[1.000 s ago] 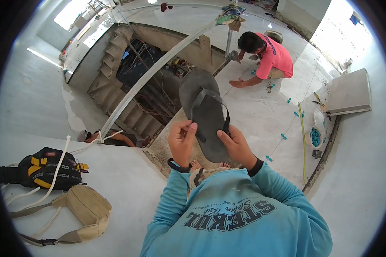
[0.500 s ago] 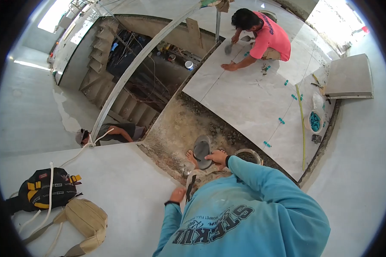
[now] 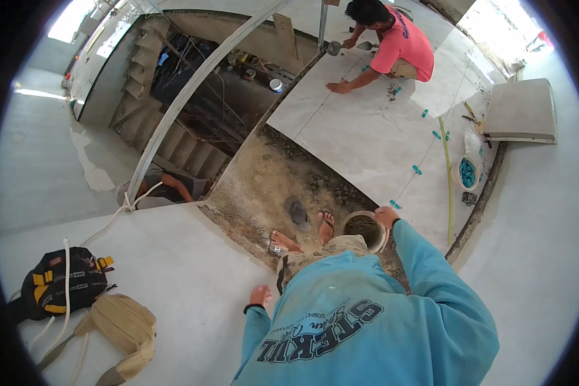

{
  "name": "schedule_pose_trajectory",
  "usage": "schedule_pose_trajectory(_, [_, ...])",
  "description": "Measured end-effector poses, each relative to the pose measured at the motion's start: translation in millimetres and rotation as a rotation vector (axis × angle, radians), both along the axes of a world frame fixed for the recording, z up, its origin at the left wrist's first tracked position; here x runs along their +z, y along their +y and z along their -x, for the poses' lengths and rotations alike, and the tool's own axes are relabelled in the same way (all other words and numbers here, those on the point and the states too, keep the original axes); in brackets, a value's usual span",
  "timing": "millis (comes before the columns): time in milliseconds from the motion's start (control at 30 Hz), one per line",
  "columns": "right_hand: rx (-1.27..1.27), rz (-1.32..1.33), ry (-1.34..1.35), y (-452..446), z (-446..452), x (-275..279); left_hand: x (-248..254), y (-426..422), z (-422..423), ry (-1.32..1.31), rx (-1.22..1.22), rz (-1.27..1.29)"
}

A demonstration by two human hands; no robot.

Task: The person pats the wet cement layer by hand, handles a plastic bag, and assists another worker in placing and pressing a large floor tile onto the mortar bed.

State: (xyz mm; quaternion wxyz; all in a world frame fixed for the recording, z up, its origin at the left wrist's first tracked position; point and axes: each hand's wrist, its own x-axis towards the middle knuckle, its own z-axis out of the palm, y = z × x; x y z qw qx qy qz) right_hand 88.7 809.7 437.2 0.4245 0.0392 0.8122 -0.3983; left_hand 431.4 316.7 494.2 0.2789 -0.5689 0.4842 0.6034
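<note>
My right hand (image 3: 385,217) is loosely open at the upper right rim of a bucket (image 3: 368,229) holding dark, wet-looking material; whether it touches the rim I cannot tell. My left hand (image 3: 260,295) hangs at my left side, fingers loosely bent and apart, with nothing in it. A grey flip-flop (image 3: 297,213) lies on the rough ground in front of my feet. My right foot (image 3: 326,226) wears a flip-flop, while my left foot (image 3: 285,242) is bare.
Large tiles (image 3: 360,135) with teal clips border the rough strip. A co-worker (image 3: 402,45) in pink crouches there with a mallet. Left of the strip is a stairwell opening (image 3: 206,90) with a curved metal rail (image 3: 199,77); another person (image 3: 174,185) is at its edge. Bags (image 3: 64,283) lie left.
My right hand has let go of the grey flip-flop, now on the ground, and moved right to the bucket. My right foot now wears a flip-flop. The co-worker's mallet has shifted left and up.
</note>
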Motion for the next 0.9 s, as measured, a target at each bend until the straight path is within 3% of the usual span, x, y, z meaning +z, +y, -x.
schedule_pose_trajectory(33, [0.002,-0.134,0.229,37.8,-6.3,-42.6,20.0,6.6,24.7,0.067,0.02,0.101])
schedule_pose_trajectory(67, [0.088,-0.399,0.358,56.0,-3.1,-25.6,28.6,6.5,44.5,0.137,-0.035,0.122])
schedule_pose_trajectory(100, [0.098,-0.404,0.361,76.4,-2.3,-27.2,29.1,7.5,58.2,0.171,-0.029,0.181])
schedule_pose_trajectory(167, [0.811,-0.621,0.592,110.5,-3.8,-38.6,38.0,16.6,88.9,0.188,-0.042,0.227])
schedule_pose_trajectory(200, [0.811,-0.617,0.592,107.1,-8.8,-28.1,37.5,17.5,98.2,0.199,-0.078,0.218])
schedule_pose_trajectory(267, [-0.67,0.151,-0.118,86.1,-23.1,4.0,37.5,18.1,101.4,0.208,-0.126,0.218])
schedule_pose_trajectory(300, [-0.678,0.158,-0.117,78.2,-30.8,2.6,33.9,20.6,103.4,0.197,-0.172,0.195])
schedule_pose_trajectory(367, [-0.377,0.213,-0.058,70.0,-55.4,-4.1,18.9,19.4,99.2,0.185,-0.227,0.166])
schedule_pose_trajectory(433, [-0.376,0.4,-0.186,58.0,-83.4,-18.3,-1.5,11.9,86.9,0.096,-0.382,0.1])
schedule_pose_trajectory(533, [-0.449,0.41,-0.365,31.5,-112.8,5.5,-10.7,6.4,63.3,0.202,-0.642,0.196])
schedule_pose_trajectory(600, [0.144,-0.046,0.008,17.2,-128.5,34.7,-17.2,-2.3,52.7,0.204,-0.746,0.205])
schedule_pose_trajectory(733, [0.201,-0.082,-0.003,27.5,-144.8,13.5,-15.4,-10.2,65.3,0.126,-0.762,0.167])
schedule_pose_trajectory(767, [0.195,-0.083,0.001,31.2,-143.6,11.6,-14.9,-11.3,69.5,0.111,-0.76,0.168])
schedule_pose_trajectory(833, [-0.398,0.185,-0.198,47.0,-144.4,-1.5,-5.1,-10.1,85.4,0.142,-0.765,0.197])
schedule_pose_trajectory(900, [-0.468,0.153,-0.176,61.9,-132.4,-8.0,4.9,-7.2,107.0,0.17,-0.767,0.229])
